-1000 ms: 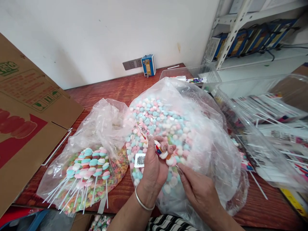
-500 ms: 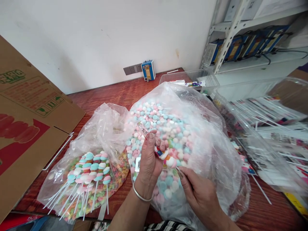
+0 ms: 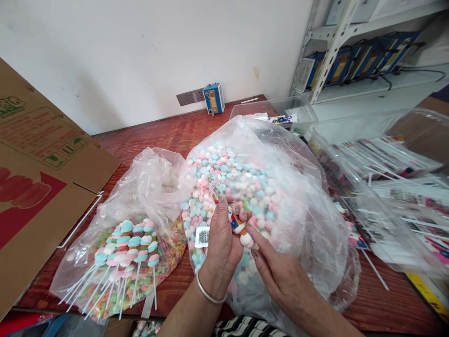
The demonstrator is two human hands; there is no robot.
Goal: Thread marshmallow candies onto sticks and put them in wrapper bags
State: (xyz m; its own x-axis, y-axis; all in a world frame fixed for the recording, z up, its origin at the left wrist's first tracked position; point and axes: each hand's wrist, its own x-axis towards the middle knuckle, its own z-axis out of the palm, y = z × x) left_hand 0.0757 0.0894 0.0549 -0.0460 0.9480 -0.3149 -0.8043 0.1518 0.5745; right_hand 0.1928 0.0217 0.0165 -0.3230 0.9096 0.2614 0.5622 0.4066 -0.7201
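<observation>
My left hand (image 3: pixel 221 238) is closed around a clear wrapper with a barcode label (image 3: pixel 202 236) and grips a candy skewer (image 3: pixel 240 225) of stacked coloured pieces. My right hand (image 3: pixel 278 276) pinches the lower end of that skewer with thumb and forefinger. Both hands hover over a big clear plastic bag (image 3: pixel 301 196) filled with pink, blue and white round candies (image 3: pixel 231 175). To the left lies a smaller clear bag (image 3: pixel 147 187) holding several finished candy skewers (image 3: pixel 128 252) on white sticks, over colourful ring candies.
A large cardboard box (image 3: pixel 42 178) stands at the left on the red-brown wooden table (image 3: pixel 157 133). Clear bins (image 3: pixel 280 107) and plastic with white sticks and printed wrappers (image 3: pixel 396 187) fill the right. A blue device (image 3: pixel 213 98) sits by the wall socket. Metal shelving (image 3: pixel 336 42) stands behind.
My right hand has risen from the skewer's stick end to pinch right below the candies. The left hand keeps its grip on the wrapper and skewer, shifting slightly.
</observation>
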